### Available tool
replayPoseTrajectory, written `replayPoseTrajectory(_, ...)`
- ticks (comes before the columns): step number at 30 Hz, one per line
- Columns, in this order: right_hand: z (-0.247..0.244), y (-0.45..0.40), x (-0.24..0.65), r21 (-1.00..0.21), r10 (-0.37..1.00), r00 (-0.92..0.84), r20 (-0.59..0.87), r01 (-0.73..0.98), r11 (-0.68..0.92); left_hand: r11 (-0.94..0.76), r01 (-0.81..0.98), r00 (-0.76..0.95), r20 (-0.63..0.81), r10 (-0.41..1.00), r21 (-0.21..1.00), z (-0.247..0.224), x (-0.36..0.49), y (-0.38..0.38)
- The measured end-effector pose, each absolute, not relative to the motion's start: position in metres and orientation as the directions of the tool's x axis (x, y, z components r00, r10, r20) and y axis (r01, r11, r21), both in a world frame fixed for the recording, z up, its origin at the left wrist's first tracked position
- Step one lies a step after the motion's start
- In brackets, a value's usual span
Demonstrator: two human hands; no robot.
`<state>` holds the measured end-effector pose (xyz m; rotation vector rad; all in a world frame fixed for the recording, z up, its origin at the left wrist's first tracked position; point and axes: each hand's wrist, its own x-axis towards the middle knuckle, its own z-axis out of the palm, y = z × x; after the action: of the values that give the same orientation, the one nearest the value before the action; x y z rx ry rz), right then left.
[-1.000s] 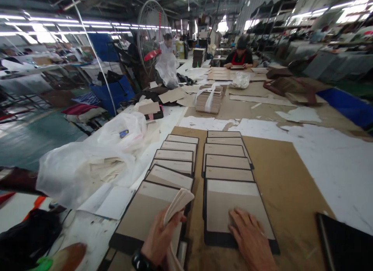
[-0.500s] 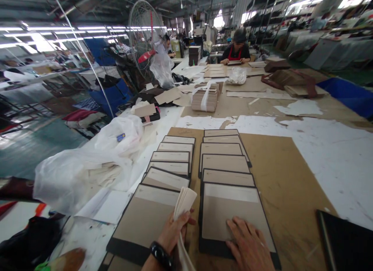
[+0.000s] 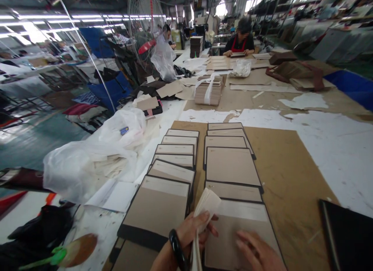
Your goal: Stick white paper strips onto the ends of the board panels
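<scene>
My left hand [image 3: 196,229], with a dark bangle at the wrist, is closed around a folded bundle of thin cream strips [image 3: 207,204]. It is over the near left corner of the right row of dark-edged beige panels. My right hand [image 3: 260,251], slightly blurred, has its fingers stretched out over the nearest right panel [image 3: 224,232]; whether they touch it I cannot tell. Behind that panel, a beige panel [image 3: 233,166] shows most of its face. The left row also overlaps, its front panel [image 3: 157,209] bearing a pale band along the far edge.
A brown board [image 3: 279,166] lies under the panels. At left are a clear plastic bag [image 3: 70,170] and a round brown-and-green tool [image 3: 80,249]. A black flat object [image 3: 346,236] lies at right. Farther back, a tied stack [image 3: 208,93] stands before a seated person [image 3: 239,42].
My left hand has moved right with the cream strips, toward the right row. The two nearest right panels have shifted nearer, exposing more of the one behind. The camera view has tilted slightly.
</scene>
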<state>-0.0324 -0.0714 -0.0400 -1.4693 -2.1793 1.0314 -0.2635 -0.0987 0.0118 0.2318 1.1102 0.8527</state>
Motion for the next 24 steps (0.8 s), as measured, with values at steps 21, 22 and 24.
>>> replayPoseTrajectory(21, 0.007, -0.005, -0.054, -0.8, 0.888, -0.338, -0.311, 0.597, -0.053, 0.734, -0.258, 0.234, -0.697, 0.678, 0.628, 0.003, -0.267, -0.108)
replayPoseTrajectory(22, 0.005, 0.002, -0.049, -0.788, 0.898, -0.277, -0.341, 0.605, -0.113, 0.725, -0.247, 0.203, -0.697, 0.687, 0.643, 0.007, -0.272, -0.11)
replayPoseTrajectory(24, 0.0, 0.014, -0.041, -0.764, 0.905, -0.167, -0.391, 0.608, -0.218, 0.698, -0.191, 0.107, -0.692, 0.714, 0.691, 0.018, -0.286, -0.116)
